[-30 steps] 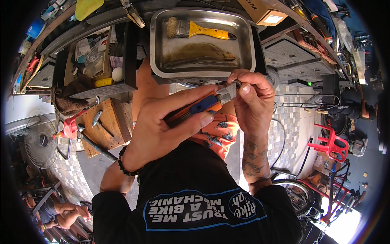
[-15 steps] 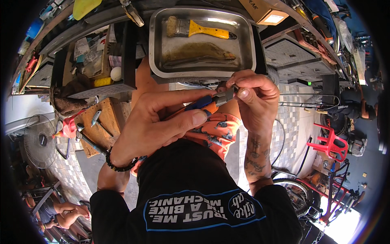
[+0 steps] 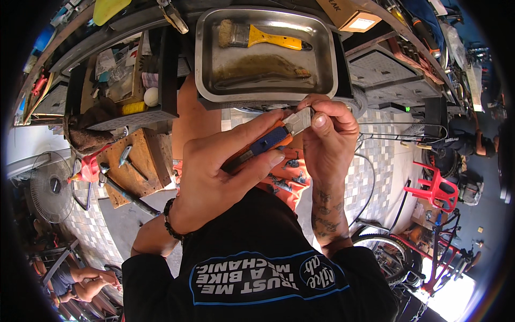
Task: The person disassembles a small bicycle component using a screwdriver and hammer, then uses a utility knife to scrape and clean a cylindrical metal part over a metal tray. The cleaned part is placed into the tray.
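My left hand [image 3: 217,166] is closed around pliers [image 3: 265,140] with orange and blue handles. Their metal jaws point up and to the right, toward my right hand [image 3: 331,129]. Thumb and fingertips of that hand pinch together right at the tip of the jaws, on something small and dark that I cannot make out. Both hands are held up just below a metal tray [image 3: 199,64]. In the tray lie a yellow-handled paintbrush [image 3: 268,38] and a dark, narrow brush [image 3: 263,78] in a brownish puddle.
An open drawer [image 3: 169,75] of small parts stands left of the tray. A wooden box [image 3: 142,182] with a hammer [image 3: 129,158] on it sits lower left, near a fan [image 3: 53,185]. At right are a red chair [image 3: 437,188] and a bicycle wheel [image 3: 383,257]. Other people sit at both edges.
The pliers have rolled in my left hand, so the blue grip now faces up and their handles sit closer together. My right hand has shifted slightly left and still pinches at the jaws.
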